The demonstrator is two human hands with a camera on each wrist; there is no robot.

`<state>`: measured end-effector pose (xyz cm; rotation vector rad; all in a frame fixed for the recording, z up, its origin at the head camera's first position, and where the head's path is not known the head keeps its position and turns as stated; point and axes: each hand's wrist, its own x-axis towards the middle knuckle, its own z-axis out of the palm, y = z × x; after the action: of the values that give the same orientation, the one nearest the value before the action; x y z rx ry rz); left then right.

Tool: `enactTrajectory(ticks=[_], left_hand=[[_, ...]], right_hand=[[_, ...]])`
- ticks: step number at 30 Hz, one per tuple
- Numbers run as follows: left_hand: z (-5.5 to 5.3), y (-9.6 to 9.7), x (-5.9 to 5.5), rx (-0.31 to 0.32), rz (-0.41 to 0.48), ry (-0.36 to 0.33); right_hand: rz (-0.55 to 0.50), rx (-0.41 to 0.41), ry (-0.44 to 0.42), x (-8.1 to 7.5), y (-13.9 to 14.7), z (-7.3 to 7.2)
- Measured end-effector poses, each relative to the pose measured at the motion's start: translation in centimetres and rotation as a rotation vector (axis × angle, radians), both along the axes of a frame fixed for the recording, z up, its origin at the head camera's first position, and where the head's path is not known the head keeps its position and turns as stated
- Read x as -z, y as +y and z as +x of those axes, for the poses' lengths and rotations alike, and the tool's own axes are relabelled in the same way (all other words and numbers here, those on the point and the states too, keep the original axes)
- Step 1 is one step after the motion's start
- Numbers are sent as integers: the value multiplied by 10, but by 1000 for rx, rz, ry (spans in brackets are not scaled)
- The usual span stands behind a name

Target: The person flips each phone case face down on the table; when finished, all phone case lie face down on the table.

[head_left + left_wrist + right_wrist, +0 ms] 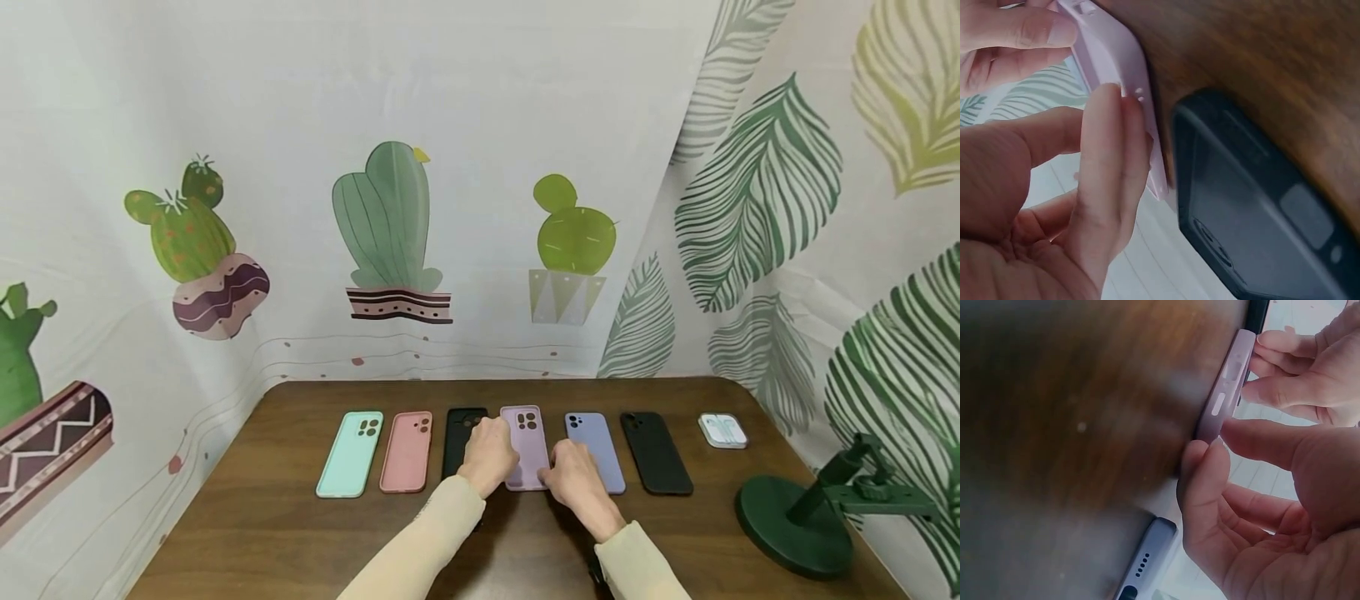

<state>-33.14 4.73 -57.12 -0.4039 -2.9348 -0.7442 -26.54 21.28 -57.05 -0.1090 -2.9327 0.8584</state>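
Note:
A lilac phone case [528, 454] lies in the row on the brown table, between the two hands. My left hand [489, 454] holds its left edge, fingers along the outer side [1107, 162]; the thumb tip is hidden behind them. At its near right corner my right hand [576, 473] pinches it between thumb and index finger, seen close in the right wrist view on the lilac case [1225, 387]. Under and beside my left hand is a black phone case [454, 442], partly covered. A blue-violet phone case [600, 446] lies right of the lilac one, partly behind my right hand.
Farther left lie a pink phone case [407, 454] and a mint phone case [350, 457]. To the right are another black phone case [657, 454] and a small white box [722, 431]. A dark green stand [795, 525] occupies the right front of the table [247, 517].

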Motion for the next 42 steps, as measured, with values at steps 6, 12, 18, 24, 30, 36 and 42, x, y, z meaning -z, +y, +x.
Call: enactTrajectory(ticks=[6, 12, 18, 24, 30, 36, 42], left_hand=[[-11, 0, 15, -18, -30, 45], [-10, 2, 13, -22, -42, 50], [-8, 3, 9, -29, -53, 14], [-10, 2, 13, -27, -39, 1], [4, 1, -5, -22, -5, -63], [44, 1, -64, -46, 68, -145], [50, 2, -72, -65, 73, -184]], right_hand=[[31, 6, 22, 1, -1, -2], [44, -13, 86, 9, 3, -6], [44, -23, 104, 13, 5, -7], [44, -24, 84, 10, 4, -6], [35, -6, 71, 10, 6, -5], [8, 10, 37, 7, 5, -2], [-8, 33, 22, 3, 7, 1]])
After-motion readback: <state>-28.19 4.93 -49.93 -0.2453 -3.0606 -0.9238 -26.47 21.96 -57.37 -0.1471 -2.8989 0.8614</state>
